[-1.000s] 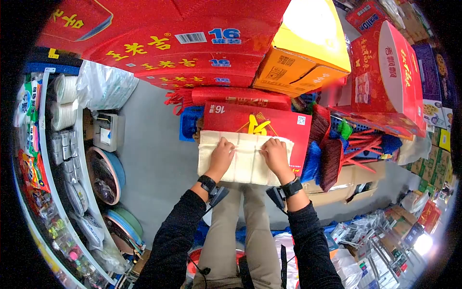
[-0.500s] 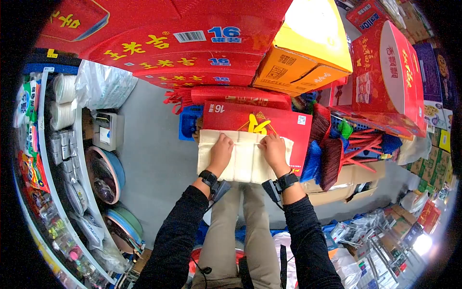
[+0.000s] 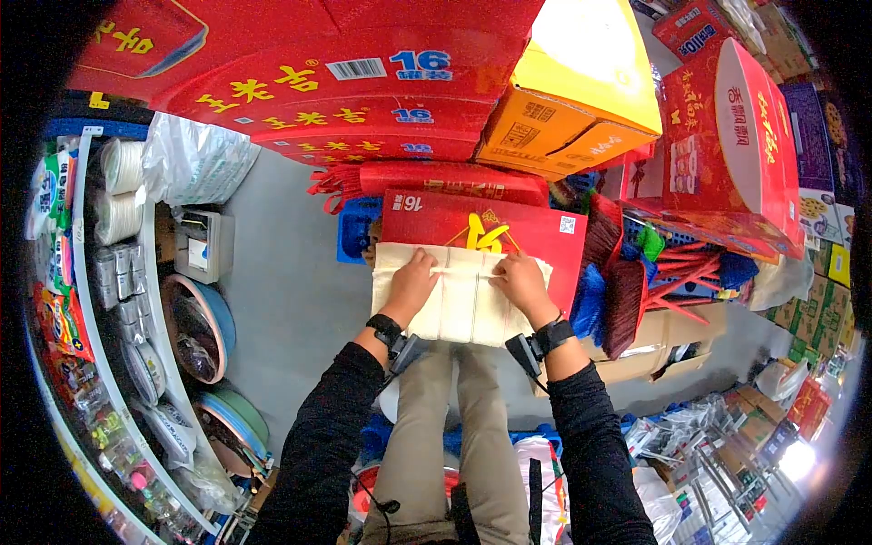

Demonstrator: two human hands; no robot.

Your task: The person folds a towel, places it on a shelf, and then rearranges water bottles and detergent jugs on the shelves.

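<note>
Your left hand (image 3: 411,283) and right hand (image 3: 524,283) lie palm-down, fingers toward twelve o'clock, forearms converging forward

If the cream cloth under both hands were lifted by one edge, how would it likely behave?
The cream cloth would probably go floppy: it drapes over the red box edge. Likely light, since it lies thin and flat. It probably won't slip, as the left hand and right hand press it.
</note>
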